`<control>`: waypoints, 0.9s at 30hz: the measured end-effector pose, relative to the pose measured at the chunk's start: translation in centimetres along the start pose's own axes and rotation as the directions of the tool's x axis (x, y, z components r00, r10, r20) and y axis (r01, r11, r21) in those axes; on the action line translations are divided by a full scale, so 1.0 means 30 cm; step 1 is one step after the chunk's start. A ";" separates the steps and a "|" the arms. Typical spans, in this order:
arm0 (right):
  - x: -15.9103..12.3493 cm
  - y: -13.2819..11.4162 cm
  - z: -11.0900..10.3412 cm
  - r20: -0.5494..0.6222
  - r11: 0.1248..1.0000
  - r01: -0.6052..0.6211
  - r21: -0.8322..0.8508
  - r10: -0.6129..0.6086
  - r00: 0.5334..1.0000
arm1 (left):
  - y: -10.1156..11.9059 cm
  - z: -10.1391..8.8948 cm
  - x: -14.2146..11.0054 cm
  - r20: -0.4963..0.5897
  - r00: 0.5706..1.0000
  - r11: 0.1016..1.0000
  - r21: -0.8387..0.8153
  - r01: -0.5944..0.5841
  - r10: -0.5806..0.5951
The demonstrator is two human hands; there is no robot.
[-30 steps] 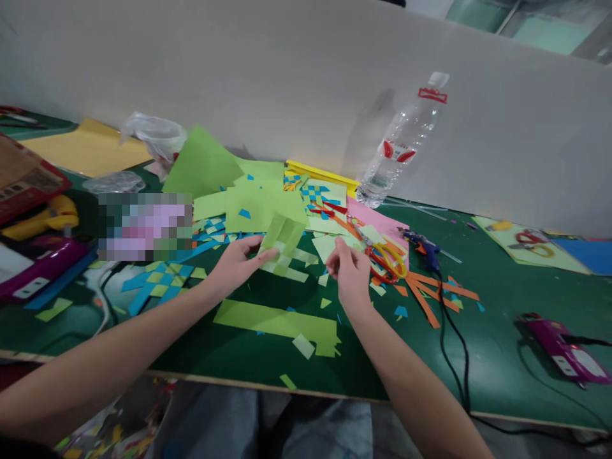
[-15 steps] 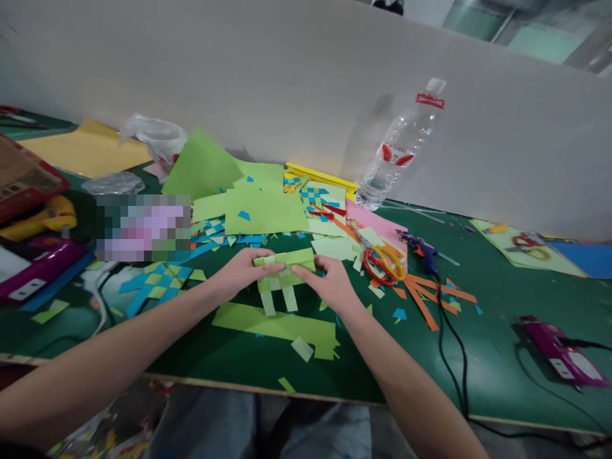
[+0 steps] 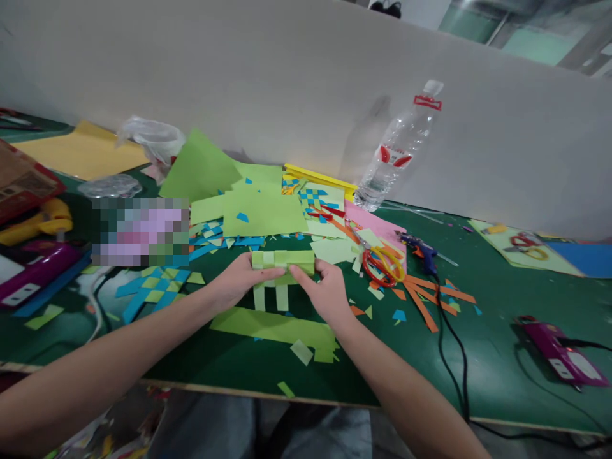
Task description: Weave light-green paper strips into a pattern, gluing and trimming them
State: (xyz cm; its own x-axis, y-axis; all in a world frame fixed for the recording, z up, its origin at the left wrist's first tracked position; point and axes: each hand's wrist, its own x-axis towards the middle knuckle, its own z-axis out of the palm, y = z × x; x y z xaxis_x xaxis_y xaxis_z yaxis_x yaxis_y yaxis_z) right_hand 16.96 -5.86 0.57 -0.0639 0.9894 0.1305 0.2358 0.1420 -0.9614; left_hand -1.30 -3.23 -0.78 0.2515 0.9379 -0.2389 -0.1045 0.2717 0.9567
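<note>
Between both hands, above the green table, is a woven green paper piece [image 3: 283, 258] with two pale strips hanging from its lower edge. My left hand [image 3: 243, 277] pinches its left side, thumb across the front. My right hand [image 3: 327, 284] grips its right end, the thumb tip close to the left one. The fingers behind the paper are hidden. Just below lies a long green paper strip [image 3: 270, 326] with a small pale paper square [image 3: 301, 351] by its right end. Behind the hands rests a larger green sheet [image 3: 262, 215].
Yellow-and-red scissors [image 3: 382, 262], orange paper strips [image 3: 423, 299] and a blue glue gun [image 3: 423, 250] lie to the right. A plastic bottle [image 3: 399, 153] leans against the wall. A purple power box [image 3: 559, 350] sits far right. Blue-green woven paper [image 3: 155, 287] is at left.
My right hand came over from the right and took hold of the green paper's other end. The paper was lowered and turned level, its pale strips now pointing down.
</note>
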 end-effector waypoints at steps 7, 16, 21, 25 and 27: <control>-0.011 -0.014 0.009 0.015 0.992 0.086 -0.096 -0.085 0.996 | -0.018 -0.015 0.012 -0.017 0.997 0.997 0.010 -0.081 0.081; -0.010 -0.009 0.013 0.020 0.987 0.081 -0.137 -0.079 0.997 | -0.007 -0.004 0.001 -0.041 0.993 0.993 0.050 -0.107 0.110; -0.009 -0.008 0.015 0.026 0.986 0.074 -0.148 -0.071 0.997 | -0.005 -0.007 -0.002 -0.024 0.987 0.984 0.095 -0.154 0.156; -0.007 -0.006 0.014 0.034 0.990 0.077 -0.122 -0.074 0.997 | -0.002 -0.004 -0.004 -0.036 0.989 0.983 0.113 -0.141 0.146; -0.008 -0.004 0.014 0.036 0.991 0.071 -0.109 -0.068 0.997 | 0.000 -0.002 -0.003 -0.035 0.989 0.983 0.121 -0.135 0.140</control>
State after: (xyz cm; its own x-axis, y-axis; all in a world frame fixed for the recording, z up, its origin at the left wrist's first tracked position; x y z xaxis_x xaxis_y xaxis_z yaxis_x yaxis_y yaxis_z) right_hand 16.53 -6.12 0.55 -0.1148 0.9758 0.1863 0.3352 0.2146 -0.9174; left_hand -1.39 -3.31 -0.76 0.2008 0.9737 -0.1078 -0.0202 0.1141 0.9933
